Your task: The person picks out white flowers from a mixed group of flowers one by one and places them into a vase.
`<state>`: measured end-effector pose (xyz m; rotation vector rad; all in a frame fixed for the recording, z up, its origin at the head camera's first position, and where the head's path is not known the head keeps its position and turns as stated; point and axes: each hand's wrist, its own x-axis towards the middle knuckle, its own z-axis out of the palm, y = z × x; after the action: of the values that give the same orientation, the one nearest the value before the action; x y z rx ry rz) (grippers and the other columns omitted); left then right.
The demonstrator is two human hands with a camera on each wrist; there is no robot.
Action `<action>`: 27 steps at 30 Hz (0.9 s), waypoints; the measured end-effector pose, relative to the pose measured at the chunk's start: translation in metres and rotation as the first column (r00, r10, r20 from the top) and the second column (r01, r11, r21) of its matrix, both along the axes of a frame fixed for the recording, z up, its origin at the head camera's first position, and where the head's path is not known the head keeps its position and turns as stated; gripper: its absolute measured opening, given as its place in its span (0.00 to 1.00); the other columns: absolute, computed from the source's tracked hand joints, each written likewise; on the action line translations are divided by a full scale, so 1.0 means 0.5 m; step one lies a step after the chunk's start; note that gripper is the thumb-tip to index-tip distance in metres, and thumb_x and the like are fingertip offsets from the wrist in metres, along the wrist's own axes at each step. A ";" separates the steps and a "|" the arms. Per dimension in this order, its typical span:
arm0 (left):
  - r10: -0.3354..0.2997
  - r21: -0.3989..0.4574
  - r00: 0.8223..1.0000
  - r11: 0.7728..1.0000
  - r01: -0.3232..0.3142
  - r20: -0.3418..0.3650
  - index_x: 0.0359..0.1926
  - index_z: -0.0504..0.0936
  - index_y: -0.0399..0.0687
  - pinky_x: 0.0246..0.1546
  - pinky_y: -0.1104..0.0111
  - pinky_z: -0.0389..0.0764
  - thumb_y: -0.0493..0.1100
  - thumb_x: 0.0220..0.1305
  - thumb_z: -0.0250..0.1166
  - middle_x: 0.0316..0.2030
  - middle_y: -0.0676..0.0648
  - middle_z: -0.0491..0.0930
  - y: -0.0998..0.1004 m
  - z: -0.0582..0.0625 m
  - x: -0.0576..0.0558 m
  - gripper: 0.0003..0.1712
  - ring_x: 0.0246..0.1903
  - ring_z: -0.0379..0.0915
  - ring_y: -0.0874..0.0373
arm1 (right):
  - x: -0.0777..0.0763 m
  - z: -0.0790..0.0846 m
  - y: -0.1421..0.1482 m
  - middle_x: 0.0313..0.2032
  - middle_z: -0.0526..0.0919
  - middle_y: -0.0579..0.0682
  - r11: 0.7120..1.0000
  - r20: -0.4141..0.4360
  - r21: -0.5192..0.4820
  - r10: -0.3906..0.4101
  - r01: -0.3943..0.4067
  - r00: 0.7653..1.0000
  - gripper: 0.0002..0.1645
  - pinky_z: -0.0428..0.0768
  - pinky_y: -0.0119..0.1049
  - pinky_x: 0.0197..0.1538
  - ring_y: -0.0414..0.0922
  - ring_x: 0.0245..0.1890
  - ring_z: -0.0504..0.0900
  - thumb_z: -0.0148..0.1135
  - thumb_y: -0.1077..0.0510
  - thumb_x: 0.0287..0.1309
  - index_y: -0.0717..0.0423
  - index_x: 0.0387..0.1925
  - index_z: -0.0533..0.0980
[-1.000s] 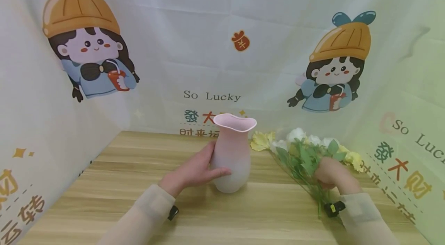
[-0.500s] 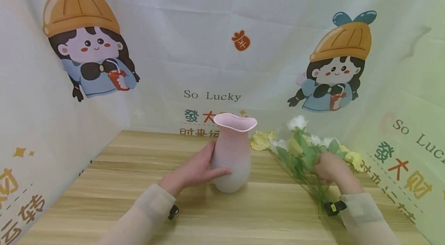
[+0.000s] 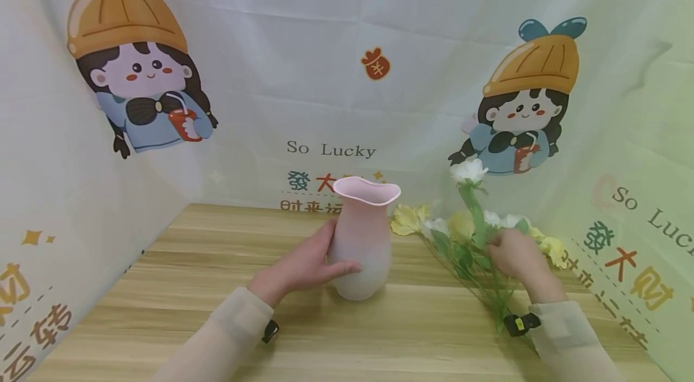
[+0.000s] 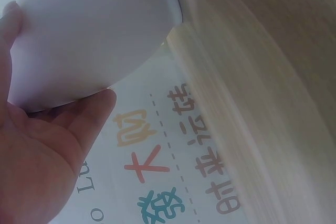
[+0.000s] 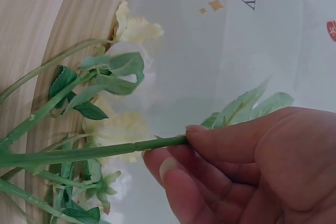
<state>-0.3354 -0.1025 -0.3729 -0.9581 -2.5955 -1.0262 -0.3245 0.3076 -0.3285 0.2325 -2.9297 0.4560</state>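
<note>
A pink-and-white vase [image 3: 368,243] with a wavy rim stands upright on the wooden table, mid-view. My left hand [image 3: 300,264] holds it from the left, the thumb across its front and the fingers behind; the left wrist view has the pale vase wall [image 4: 94,30] against them. To the right, my right hand [image 3: 517,255] pinches the green stem [image 5: 157,143] of a white artificial flower [image 3: 468,171] between thumb and fingers. That bloom rises above the other flowers. Yellow and white blooms, one a yellow flower [image 3: 410,219], lie below it with their stems crossing towards me.
Wood-grain table [image 3: 217,261] spreads out under both arms. A white printed cloth [image 3: 282,81] hangs behind and along both sides, meeting the table's back edge just beyond the flowers. A black wrist camera [image 3: 522,325] sits close to the lower stems.
My right hand has lifted the white flower, its bloom moving up out of the bunch and a yellow bloom coming into sight beneath. The left hand and vase have stayed put.
</note>
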 end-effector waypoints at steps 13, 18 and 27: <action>0.003 -0.003 1.000 1.000 -0.003 -0.007 0.72 0.53 0.45 0.55 0.58 0.75 0.70 0.54 0.69 0.59 0.49 0.68 -0.001 -0.003 -0.002 0.57 0.51 0.69 0.61 | 0.008 0.018 -0.012 0.26 0.79 0.53 0.998 -0.097 -0.061 0.011 -0.017 0.995 0.13 0.75 0.48 0.30 0.49 0.26 0.74 0.52 0.61 0.69 0.65 0.34 0.80; 0.008 -0.004 1.000 1.000 -0.008 -0.012 0.72 0.53 0.45 0.55 0.59 0.75 0.70 0.54 0.69 0.58 0.49 0.68 -0.001 -0.004 -0.002 0.57 0.51 0.69 0.61 | 0.010 0.020 -0.016 0.36 0.83 0.60 0.996 -0.140 -0.086 -0.008 -0.004 0.990 0.15 0.78 0.57 0.38 0.54 0.35 0.79 0.52 0.61 0.68 0.70 0.45 0.79; 0.001 0.005 1.000 1.000 -0.001 0.000 0.72 0.52 0.46 0.56 0.59 0.75 0.68 0.55 0.71 0.58 0.49 0.68 -0.001 -0.001 0.000 0.56 0.51 0.69 0.61 | 0.013 0.026 -0.023 0.39 0.84 0.63 0.988 -0.177 -0.151 -0.041 0.014 0.983 0.18 0.80 0.53 0.34 0.52 0.32 0.81 0.52 0.60 0.71 0.70 0.52 0.76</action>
<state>-0.3356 -0.1029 -0.3736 -0.9555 -2.5915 -1.0323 -0.3181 0.2959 -0.3157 0.2014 -2.7042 0.6135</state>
